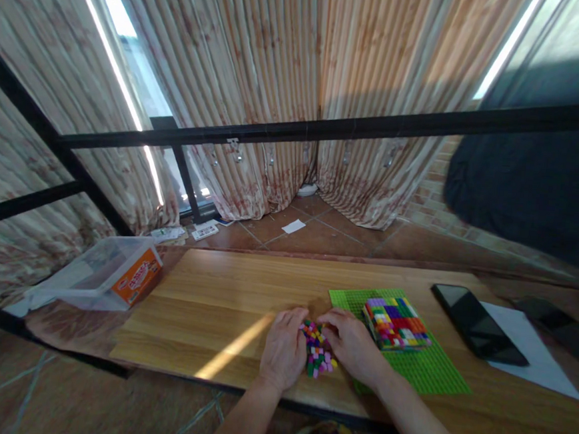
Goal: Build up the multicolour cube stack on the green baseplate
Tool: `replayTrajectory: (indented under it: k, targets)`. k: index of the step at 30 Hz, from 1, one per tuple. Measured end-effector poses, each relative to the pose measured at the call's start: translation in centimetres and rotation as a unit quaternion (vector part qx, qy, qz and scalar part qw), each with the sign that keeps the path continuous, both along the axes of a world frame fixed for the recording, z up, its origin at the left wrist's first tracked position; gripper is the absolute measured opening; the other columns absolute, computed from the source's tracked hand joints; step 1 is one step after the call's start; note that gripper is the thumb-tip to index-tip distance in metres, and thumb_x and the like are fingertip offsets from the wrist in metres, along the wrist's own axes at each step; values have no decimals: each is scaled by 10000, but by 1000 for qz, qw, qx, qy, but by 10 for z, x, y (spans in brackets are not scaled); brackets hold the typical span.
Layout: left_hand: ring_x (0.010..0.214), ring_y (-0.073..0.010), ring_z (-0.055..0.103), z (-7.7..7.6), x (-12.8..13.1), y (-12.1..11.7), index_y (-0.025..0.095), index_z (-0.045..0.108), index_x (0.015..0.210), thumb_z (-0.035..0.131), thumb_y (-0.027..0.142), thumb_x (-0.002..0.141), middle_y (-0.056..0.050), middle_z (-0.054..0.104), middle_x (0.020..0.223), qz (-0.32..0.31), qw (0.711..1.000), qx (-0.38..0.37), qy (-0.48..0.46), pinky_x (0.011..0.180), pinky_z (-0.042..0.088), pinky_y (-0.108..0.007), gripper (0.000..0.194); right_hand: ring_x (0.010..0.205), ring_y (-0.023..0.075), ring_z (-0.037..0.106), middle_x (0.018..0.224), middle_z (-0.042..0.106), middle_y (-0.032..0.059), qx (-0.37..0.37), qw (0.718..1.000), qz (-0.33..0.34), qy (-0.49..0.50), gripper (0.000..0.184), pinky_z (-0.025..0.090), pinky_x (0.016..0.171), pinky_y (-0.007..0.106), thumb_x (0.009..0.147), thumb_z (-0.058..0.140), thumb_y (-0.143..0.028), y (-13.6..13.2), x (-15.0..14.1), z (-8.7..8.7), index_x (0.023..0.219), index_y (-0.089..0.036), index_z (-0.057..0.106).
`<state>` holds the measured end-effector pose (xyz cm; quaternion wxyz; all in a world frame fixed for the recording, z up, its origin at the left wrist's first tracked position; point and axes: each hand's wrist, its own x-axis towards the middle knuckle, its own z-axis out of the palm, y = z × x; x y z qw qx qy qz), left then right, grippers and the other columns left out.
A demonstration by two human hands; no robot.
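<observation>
A small heap of loose toy bricks (pixel 315 353) in pink, green, yellow, orange and purple lies on the wooden table between my hands. Along the heap's left side rests my left hand (pixel 284 350), its fingers stretched forward and the palm turned towards the bricks. On the other side, my right hand (pixel 352 346) has its fingers bent over the heap's upper right edge, apart from the thumb; its fingertips are partly hidden. Right of it, a layered block of multicoloured bricks (pixel 396 324) sits on a green studded baseplate (pixel 432 372), which my right forearm partly covers.
A black phone (pixel 479 324) lies on white paper (pixel 534 350) at the right of the table (pixel 203 290). A clear plastic bin (pixel 107 273) with an orange label stands left of the table. A black metal rail (pixel 276 133) crosses before the curtains (pixel 262 54).
</observation>
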<state>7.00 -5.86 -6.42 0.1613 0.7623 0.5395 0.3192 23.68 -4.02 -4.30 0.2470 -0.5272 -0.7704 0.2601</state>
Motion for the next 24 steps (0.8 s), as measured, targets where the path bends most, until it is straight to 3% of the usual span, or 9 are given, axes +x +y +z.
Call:
replayTrajectory:
  k: [4, 7, 11, 16, 24]
  targets:
    - [1225, -214, 435, 4, -2, -3, 183, 516, 1237, 459, 117, 774, -66, 547, 1289, -34, 999, -18, 7, 1072, 327, -416, 471, 928, 176, 550, 899, 624, 50, 16, 998, 24, -47, 211, 387, 892, 310, 805, 468, -142, -2, -4, -3, 841, -192, 671]
    - [1230, -251, 429, 7, -4, -6, 198, 486, 1269, 558, 277, 781, -78, 525, 1314, -62, 997, -39, 11, 1060, 321, -458, 500, 886, 168, 556, 863, 624, 41, 9, 998, 28, -55, 227, 394, 850, 286, 810, 449, -135, -1, -2, -3, 809, -197, 667]
    - [1215, -305, 434, 11, -4, -7, 217, 423, 1321, 704, 503, 637, -98, 509, 1326, -75, 995, -60, 23, 1043, 313, -507, 793, 838, 167, 572, 827, 641, 30, -11, 998, 21, -50, 234, 407, 789, 269, 826, 436, -159, 0, 2, 0, 794, -208, 663]
    - [1228, -330, 405, 12, -2, -7, 239, 333, 1377, 810, 502, 448, -90, 466, 1367, -95, 992, -72, 45, 1055, 281, -531, 1077, 880, 169, 582, 868, 659, 35, -9, 999, 14, -45, 218, 400, 822, 269, 814, 464, -163, -2, -3, 1, 861, -213, 671]
    - [1226, -282, 414, 12, -2, -9, 211, 352, 1362, 660, 342, 679, -89, 498, 1329, -98, 993, -42, 43, 1063, 287, -479, 761, 880, 162, 577, 829, 644, 29, -7, 996, -17, -89, 222, 386, 829, 262, 750, 478, -106, -2, -9, -1, 807, -217, 663]
